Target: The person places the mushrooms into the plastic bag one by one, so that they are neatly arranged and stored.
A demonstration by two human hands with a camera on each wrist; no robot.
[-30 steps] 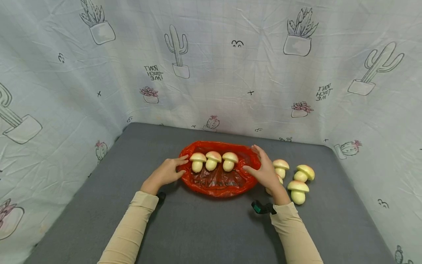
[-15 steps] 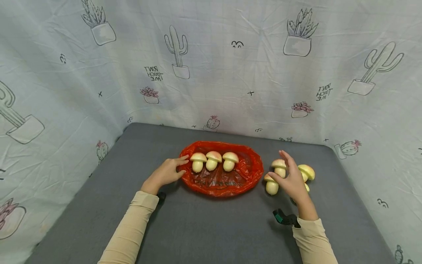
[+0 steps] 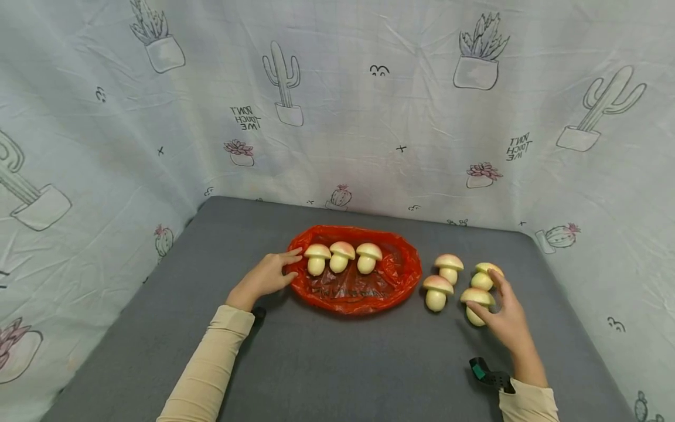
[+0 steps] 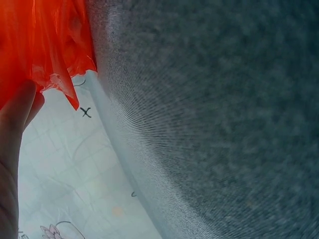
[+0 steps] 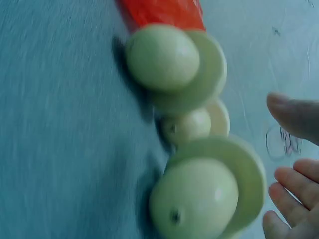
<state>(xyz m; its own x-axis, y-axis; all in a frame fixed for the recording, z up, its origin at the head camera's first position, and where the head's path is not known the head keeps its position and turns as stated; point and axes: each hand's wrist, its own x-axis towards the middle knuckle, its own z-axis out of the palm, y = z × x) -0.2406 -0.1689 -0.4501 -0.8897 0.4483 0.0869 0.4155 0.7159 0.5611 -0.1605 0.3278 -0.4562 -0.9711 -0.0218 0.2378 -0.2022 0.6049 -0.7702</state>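
A red plastic bag (image 3: 343, 306), its mouth spread into an oval, lies on the table with three toy mushrooms (image 3: 341, 257) in a row inside. At its left rim rests my left hand (image 3: 266, 274), fingers apart and fairly straight; the left wrist view has the fingertips against the red plastic (image 4: 47, 45). My right hand (image 3: 507, 319) hovers at the right group, thumb and fingers spread around the near right mushroom (image 3: 476, 298) without closing on it. In the right wrist view that hand (image 5: 299, 199) shows a gap between it and the nearest mushroom (image 5: 197, 196).
Between the bag and my right hand stand two more mushrooms (image 3: 436, 293), one behind the other. Another mushroom (image 3: 481, 280) lies behind the near right one, partly behind my fingers. A grey table (image 3: 337, 363) meets a white cactus-print cloth (image 3: 343, 117) at the back and sides.
My right hand has moved right from the bag's right rim, over the nearer pair of mushrooms, to the near right mushroom. The left hand and the bag have stayed in place.
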